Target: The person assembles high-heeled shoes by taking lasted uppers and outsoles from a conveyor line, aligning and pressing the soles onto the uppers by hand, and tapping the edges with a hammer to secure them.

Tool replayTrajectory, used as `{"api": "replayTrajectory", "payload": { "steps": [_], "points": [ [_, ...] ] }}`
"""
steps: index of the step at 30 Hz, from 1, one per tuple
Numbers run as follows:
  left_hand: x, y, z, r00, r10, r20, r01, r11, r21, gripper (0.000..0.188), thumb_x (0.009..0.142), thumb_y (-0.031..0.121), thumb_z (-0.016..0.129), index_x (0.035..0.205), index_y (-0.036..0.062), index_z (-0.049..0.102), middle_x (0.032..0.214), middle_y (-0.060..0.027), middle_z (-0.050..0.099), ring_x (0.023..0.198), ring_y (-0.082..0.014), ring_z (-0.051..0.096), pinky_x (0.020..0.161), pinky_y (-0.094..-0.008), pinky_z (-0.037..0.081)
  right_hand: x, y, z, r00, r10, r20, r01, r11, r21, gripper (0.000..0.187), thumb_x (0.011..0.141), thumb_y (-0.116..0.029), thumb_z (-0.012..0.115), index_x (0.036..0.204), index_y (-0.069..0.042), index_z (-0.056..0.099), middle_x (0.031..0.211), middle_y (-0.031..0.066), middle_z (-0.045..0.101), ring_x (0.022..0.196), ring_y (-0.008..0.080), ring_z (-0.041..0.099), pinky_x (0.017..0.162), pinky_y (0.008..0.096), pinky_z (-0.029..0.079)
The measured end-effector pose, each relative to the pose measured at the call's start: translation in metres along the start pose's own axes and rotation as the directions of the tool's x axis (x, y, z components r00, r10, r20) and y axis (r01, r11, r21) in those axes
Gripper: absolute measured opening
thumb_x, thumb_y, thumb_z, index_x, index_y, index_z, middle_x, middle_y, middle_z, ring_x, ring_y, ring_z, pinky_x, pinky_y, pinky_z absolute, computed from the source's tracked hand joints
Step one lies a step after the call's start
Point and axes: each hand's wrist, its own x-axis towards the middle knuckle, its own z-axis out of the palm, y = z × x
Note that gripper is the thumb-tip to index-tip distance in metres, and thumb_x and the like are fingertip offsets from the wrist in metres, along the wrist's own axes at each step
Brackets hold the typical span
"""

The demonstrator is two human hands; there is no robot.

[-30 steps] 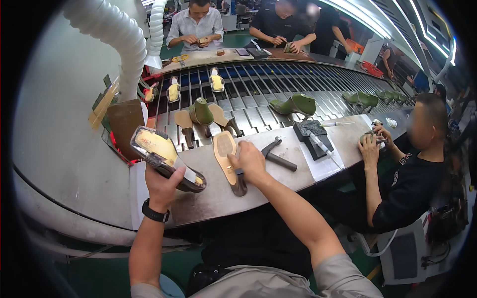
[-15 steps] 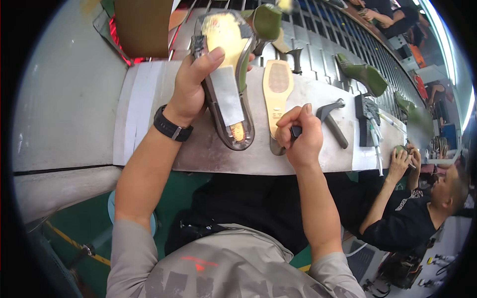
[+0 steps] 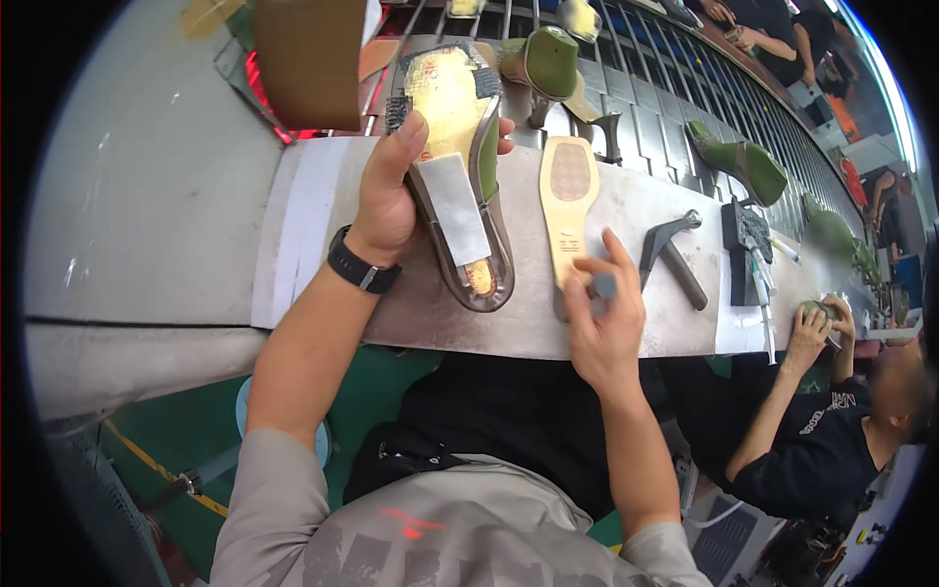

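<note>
My left hand (image 3: 389, 191) is wrapped round a green shoe (image 3: 492, 181), its underside turned up. A pale yellow layer and a whitish strip (image 3: 455, 210) show on that underside, and dark rough edging sits by the wide end. My left thumb presses on the side of it; the other fingers are mostly hidden behind. My right hand (image 3: 611, 333) is over the bench beside a tan shoe sole (image 3: 570, 210) with a patterned pad. Between its thumb and fingers is a small grey round-ended object (image 3: 605, 285), its kind unclear; the index finger points up.
To the right on the bench (image 3: 411, 328) lie a hammer (image 3: 680, 259) and a dark block with brushes or pens (image 3: 748, 254). Behind runs a roller conveyor carrying green heeled shoes (image 3: 740, 166). At the right a co-worker (image 3: 812, 430) handles a green piece. A brown board (image 3: 308, 64) stands far left.
The whole view has shifted, moving things slightly right and down. My right hand's fingers have opened out from a tighter curl, with the small object still among them. My left hand keeps the shoe.
</note>
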Motion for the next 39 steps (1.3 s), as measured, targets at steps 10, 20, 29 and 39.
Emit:
{"api": "replayTrajectory", "payload": {
  "steps": [10,20,29,39],
  "points": [
    [-0.001,-0.001,0.014,0.999,-0.046,-0.027,0.043,0.995,-0.09,0.068,0.102,0.049,0.053,0.143,-0.0047,0.055,0.134,-0.0208,0.068,0.123,-0.0271,0.066,0.101,-0.0369,0.054,-0.171,-0.017,-0.069,0.78,0.449,0.435,-0.468,-0.042,0.883,0.062,0.105,-0.023,0.063,0.154,0.003,0.036,0.139,0.032,0.061,0.125,0.0419,0.066,0.103,0.0516,0.056],
    [-0.017,0.001,0.056,0.984,-0.008,0.18,0.031,0.992,-0.123,0.083,0.098,0.047,0.065,0.155,-0.0078,0.039,0.146,-0.0222,0.06,0.131,-0.0305,0.064,0.115,-0.0448,0.048,-0.135,0.0,-0.013,0.65,0.289,0.703,-0.76,0.23,0.608,0.035,0.104,-0.011,0.068,0.133,0.008,0.062,0.109,0.0198,0.078,0.104,0.0269,0.077,0.092,0.0338,0.061],
    [-0.02,0.061,0.096,0.994,-0.098,0.046,0.098,0.995,-0.002,0.062,0.106,0.015,0.058,0.161,0.0027,0.033,0.143,-0.0314,0.059,0.134,-0.0399,0.061,0.111,-0.0501,0.054,-0.101,-0.031,-0.048,0.841,0.232,0.489,-0.54,0.317,0.779,0.042,0.107,-0.02,0.066,0.134,0.011,0.06,0.125,0.0262,0.072,0.105,0.0342,0.076,0.092,0.0436,0.064],
    [-0.053,0.064,0.128,0.985,-0.097,0.14,0.088,0.994,0.065,0.057,0.107,0.018,0.06,0.157,0.003,0.039,0.144,-0.0313,0.059,0.136,-0.0391,0.06,0.112,-0.05,0.052,-0.068,-0.111,-0.076,0.946,-0.064,0.317,-0.217,0.602,0.769,0.052,0.11,-0.033,0.06,0.131,0.014,0.057,0.103,0.0216,0.076,0.089,0.0286,0.077,0.078,0.0396,0.065]
  ]
}}
